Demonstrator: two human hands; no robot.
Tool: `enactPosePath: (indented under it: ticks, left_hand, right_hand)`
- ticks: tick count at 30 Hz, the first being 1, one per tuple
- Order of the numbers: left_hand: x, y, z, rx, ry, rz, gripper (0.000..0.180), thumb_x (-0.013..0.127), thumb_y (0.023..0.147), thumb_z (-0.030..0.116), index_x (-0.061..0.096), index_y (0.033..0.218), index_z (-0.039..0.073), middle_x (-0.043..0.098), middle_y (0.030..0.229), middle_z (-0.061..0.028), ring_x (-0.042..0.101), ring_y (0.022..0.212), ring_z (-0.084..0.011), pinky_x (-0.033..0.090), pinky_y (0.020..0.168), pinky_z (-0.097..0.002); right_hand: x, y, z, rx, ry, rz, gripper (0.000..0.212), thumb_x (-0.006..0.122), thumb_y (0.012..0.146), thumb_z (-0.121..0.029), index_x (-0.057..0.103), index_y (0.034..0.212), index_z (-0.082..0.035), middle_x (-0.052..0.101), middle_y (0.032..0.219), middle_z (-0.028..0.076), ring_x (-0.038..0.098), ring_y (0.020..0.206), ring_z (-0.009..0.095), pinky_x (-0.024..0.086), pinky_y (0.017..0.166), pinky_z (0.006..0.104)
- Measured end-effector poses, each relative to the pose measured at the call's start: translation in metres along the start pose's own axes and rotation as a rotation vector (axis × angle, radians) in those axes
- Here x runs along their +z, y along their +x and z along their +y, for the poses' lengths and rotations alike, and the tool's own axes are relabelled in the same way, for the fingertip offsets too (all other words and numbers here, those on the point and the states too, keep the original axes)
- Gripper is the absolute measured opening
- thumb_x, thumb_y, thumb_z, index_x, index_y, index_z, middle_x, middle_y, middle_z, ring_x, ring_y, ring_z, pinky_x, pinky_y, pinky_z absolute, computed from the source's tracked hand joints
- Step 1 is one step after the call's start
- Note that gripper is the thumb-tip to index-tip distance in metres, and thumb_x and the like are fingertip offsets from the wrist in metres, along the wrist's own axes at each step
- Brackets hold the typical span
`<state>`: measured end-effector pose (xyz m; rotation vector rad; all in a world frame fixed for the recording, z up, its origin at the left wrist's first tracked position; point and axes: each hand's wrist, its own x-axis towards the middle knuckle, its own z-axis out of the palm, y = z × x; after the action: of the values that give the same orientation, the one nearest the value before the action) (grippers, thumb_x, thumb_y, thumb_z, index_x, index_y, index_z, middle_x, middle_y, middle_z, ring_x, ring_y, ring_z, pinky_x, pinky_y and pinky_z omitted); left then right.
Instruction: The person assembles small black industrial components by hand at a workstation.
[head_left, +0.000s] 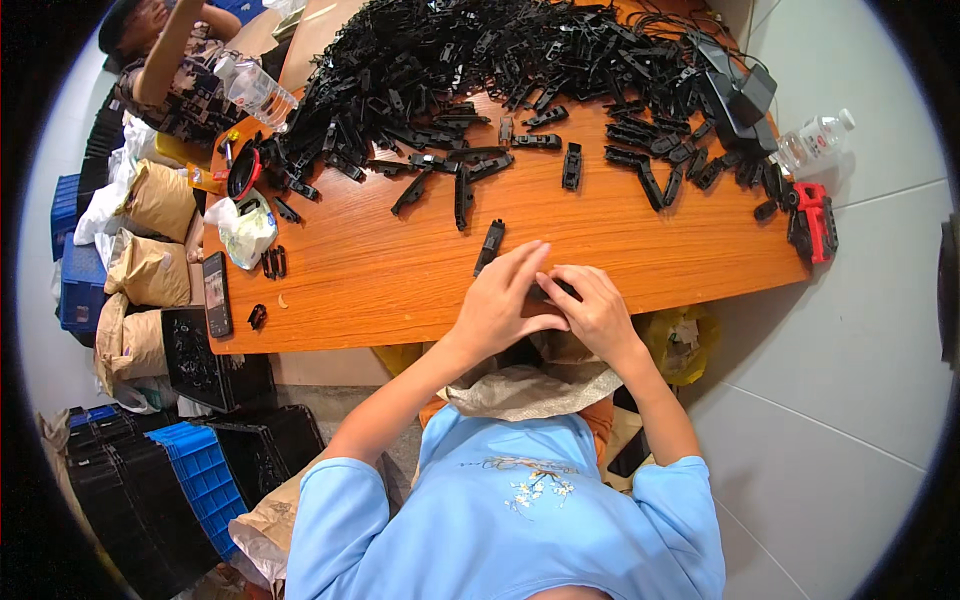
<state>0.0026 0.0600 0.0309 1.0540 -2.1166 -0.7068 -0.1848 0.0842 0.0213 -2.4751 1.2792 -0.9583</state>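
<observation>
Over the near edge of the wooden table my two hands meet. My right hand (594, 308) is closed around a small black plastic part (566, 288), mostly hidden by the fingers. Beside it, my left hand (500, 306) has its fingers stretched out and apart, the fingertips close to the right hand; I see nothing held in it. Just beyond the left fingers lies a long black plastic piece (489, 247). Below the hands, an open woven sack (530, 390) rests at my lap.
A large heap of black plastic parts (430, 70) covers the table's far side. A phone (216, 295) lies at the left edge, a red-and-black tool (817, 222) at the right. Crates (195, 480) and brown sacks (155, 270) stand left; another person (180, 80) sits far left.
</observation>
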Motion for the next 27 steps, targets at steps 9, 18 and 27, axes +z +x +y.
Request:
enactPosePath:
  ticks: [9,18,27]
  left_hand:
    - [0.036,0.029,-0.001,0.031,0.294,0.043,0.039,0.050,0.090,0.026,0.056,0.119,0.001,0.055,0.121,-0.0160,0.047,0.119,-0.0330,0.029,0.105,-0.0469]
    - [0.041,0.028,-0.002,0.000,0.345,0.029,0.037,0.049,0.090,0.027,0.057,0.118,0.004,0.054,0.121,-0.0149,0.043,0.124,-0.0322,0.019,0.109,-0.0536]
    - [0.006,0.009,-0.002,-0.085,0.336,0.136,0.043,0.059,0.087,0.022,0.051,0.125,0.004,0.046,0.128,-0.0164,0.039,0.123,-0.0336,0.028,0.105,-0.0481]
  right_hand:
    - [0.009,-0.006,0.007,-0.032,-0.038,0.026,0.019,0.061,0.071,-0.008,0.065,0.087,0.001,0.062,0.100,0.015,0.060,0.100,0.029,0.048,0.093,0.0439]
    - [0.013,-0.008,0.008,-0.009,-0.078,0.030,0.021,0.059,0.073,-0.009,0.066,0.090,0.001,0.063,0.106,0.017,0.060,0.106,0.029,0.046,0.097,0.0439]
    - [0.000,-0.038,-0.013,-0.071,0.079,-0.064,0.028,0.061,0.075,-0.007,0.066,0.103,-0.007,0.063,0.108,0.007,0.058,0.109,0.025,0.040,0.103,0.0459]
